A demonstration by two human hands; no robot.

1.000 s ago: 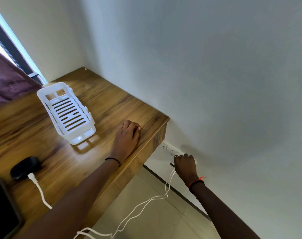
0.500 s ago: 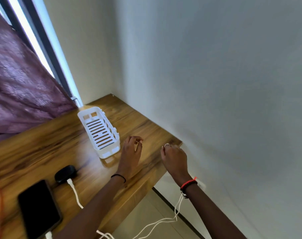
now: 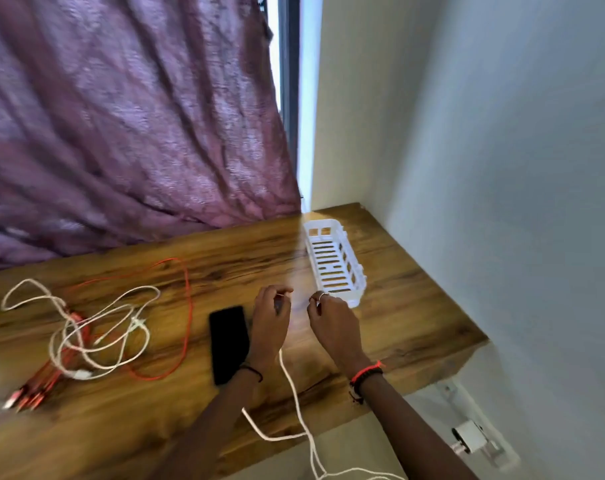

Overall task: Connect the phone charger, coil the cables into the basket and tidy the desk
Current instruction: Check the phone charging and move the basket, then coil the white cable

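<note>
Two hands hover over the desk: the right hand, loosely curled, holds nothing; the left hand covers the end of the white cable, grip unclear. The phone lies just left of the left hand, lengthwise away from the person, so that hand is nearer.

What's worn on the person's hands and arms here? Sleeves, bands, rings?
No sleeves or gloves show; both forearms are bare. The left hand has a thin black band at the wrist. The right hand has red and dark bands at the wrist and a silvery ring on one finger.
</note>
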